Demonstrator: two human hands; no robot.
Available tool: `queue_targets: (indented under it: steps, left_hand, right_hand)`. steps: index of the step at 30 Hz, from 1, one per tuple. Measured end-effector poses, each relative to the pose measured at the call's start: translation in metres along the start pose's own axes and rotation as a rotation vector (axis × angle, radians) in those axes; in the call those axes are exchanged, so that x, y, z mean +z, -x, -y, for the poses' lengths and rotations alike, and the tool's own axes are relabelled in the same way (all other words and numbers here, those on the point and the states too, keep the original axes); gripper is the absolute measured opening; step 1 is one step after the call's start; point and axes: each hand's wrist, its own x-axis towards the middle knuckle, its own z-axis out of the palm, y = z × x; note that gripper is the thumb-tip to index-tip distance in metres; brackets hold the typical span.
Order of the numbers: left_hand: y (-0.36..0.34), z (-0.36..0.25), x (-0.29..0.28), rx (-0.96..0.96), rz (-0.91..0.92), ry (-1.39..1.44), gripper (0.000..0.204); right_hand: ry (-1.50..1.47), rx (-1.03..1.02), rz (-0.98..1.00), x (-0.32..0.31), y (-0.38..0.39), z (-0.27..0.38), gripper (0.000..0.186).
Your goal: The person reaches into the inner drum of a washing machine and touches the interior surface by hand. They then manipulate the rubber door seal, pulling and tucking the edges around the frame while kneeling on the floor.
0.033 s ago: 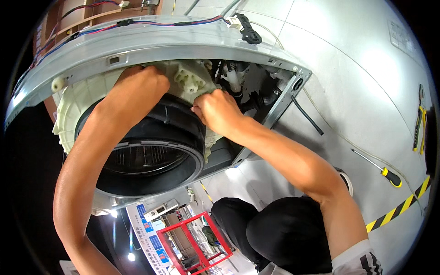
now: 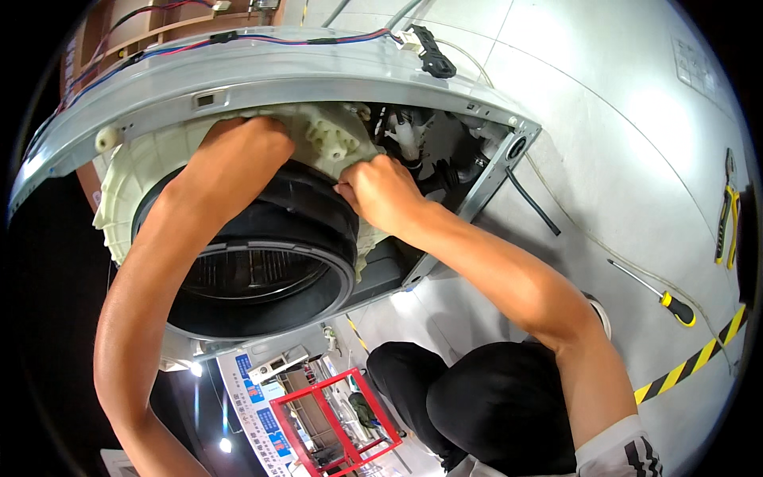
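A front-loading washing machine's opened front shows a pale plastic tub [image 2: 119, 195] with a black rubber door gasket [image 2: 306, 191] around its mouth. My left hand [image 2: 250, 145] is bent over the gasket's upper edge, against the tub front; its knuckles are curled, and what its fingertips hold is hidden. At the gasket's upper right edge, my right hand [image 2: 380, 184] is closed, thumb and curled fingers pressed onto the rubber rim. Inside the gasket's ring the dark drum [image 2: 254, 274] shows.
A metal cabinet frame [image 2: 318, 86] runs above my hands, with a wire harness [image 2: 294, 40] and a black door latch [image 2: 433, 54] on it. Hoses fill the cabinet's right corner. A screwdriver [image 2: 677, 308] and yellow-handled pliers [image 2: 730, 215] lie on the floor right. A red frame [image 2: 338, 421] stands below.
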Motion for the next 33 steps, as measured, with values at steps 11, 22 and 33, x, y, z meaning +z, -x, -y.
queue_targets:
  steps: [11, 22, 33]
  left_hand:
    - [0.099, 0.033, 0.009, -0.260, -0.484, 0.301, 0.015]
    - [0.113, 0.068, 0.016, -0.339, -0.343, 0.339, 0.011]
    - [0.109, 0.075, 0.016, -0.336, -0.248, 0.117, 0.010]
  right_hand:
    - [-0.067, -0.409, -0.297, -0.045, -0.009, 0.067, 0.015]
    - [0.230, -0.479, -0.164, -0.032, -0.072, 0.126, 0.010]
    - [0.256, -0.427, -0.083, -0.032, -0.089, 0.127, 0.015]
